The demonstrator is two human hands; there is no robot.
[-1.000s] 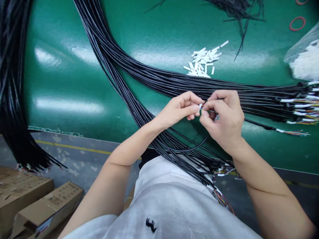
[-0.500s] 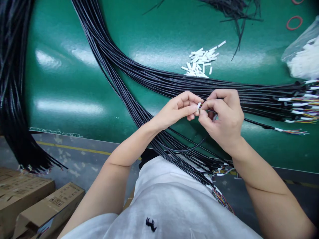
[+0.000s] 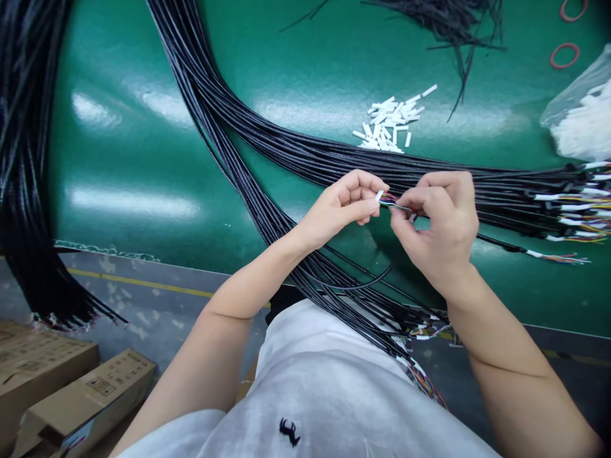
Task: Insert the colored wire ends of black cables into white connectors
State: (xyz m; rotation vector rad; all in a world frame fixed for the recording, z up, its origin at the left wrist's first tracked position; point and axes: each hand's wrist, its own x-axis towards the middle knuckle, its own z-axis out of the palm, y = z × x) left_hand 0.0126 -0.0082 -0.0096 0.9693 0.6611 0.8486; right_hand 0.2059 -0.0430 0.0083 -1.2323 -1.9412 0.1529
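My left hand (image 3: 341, 207) is closed in a pinch at the end of a black cable, right by a short white sleeve (image 3: 380, 196). Out of that sleeve run thin coloured wires (image 3: 389, 200) toward my right hand (image 3: 436, 219), whose thumb and fingers are pinched on them. A small pale piece at the wire ends (image 3: 412, 217) peeks out beside the right thumb; its kind is unclear. Just beyond both hands lies a thick bundle of black cables (image 3: 305, 152). A second bundle (image 3: 258, 203) passes under my left forearm toward my lap.
White sleeve pieces (image 3: 394, 117) lie heaped on the green table (image 3: 128, 159). A clear bag of white parts (image 3: 587, 121), reddish rings (image 3: 564, 56) and black strips (image 3: 443, 22) are farther back. More cables (image 3: 23, 159) hang over the left edge, above cardboard boxes (image 3: 90, 394).
My right hand has moved slightly right, away from the left, so a longer stretch of coloured wires shows between them. The left hand stays nearly in place.
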